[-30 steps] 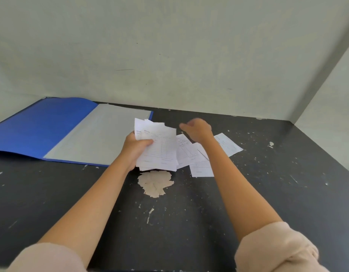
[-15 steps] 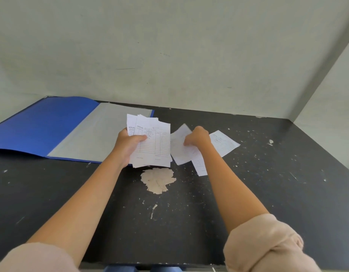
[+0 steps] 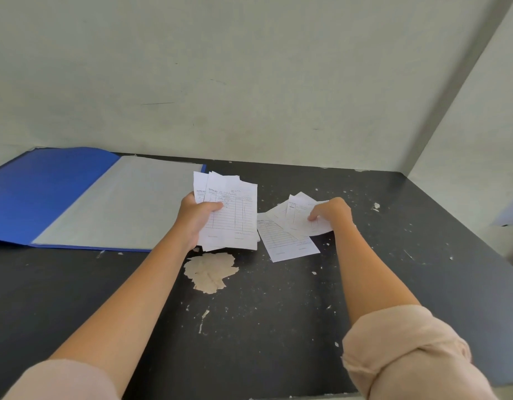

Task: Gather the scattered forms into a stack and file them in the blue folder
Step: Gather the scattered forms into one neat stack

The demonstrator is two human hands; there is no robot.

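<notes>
I see every form outside the blue folder (image 3: 47, 192). The folder lies open and flat at the far left of the worktop (image 3: 278, 327), with a pale grey inner sheet (image 3: 125, 203) covering its right leaf.

My left hand (image 3: 196, 216) grips the stack of forms (image 3: 232, 217), thumb across the front and fingers behind, just off the folder's right edge. My right hand (image 3: 331, 213) is curled round a few loose forms (image 3: 300, 215), pinching them near their right side. One single form (image 3: 287, 243) lies flat on the worktop between the two hands, its far end tucked under the loose ones.

I cannot count the sheets in the stack, whose edges fan unevenly at the top. The handwriting is too small to read, and only a "NOTA NO" heading is legible. The folder's left cover is cut off by the frame.

The stack faces me print side up, with its long axis running away from me and its heading at the far end. The single form lies the same way, leaning a little left.

A pale chipped patch (image 3: 210, 271) marks the dark worktop just below the stack.
</notes>
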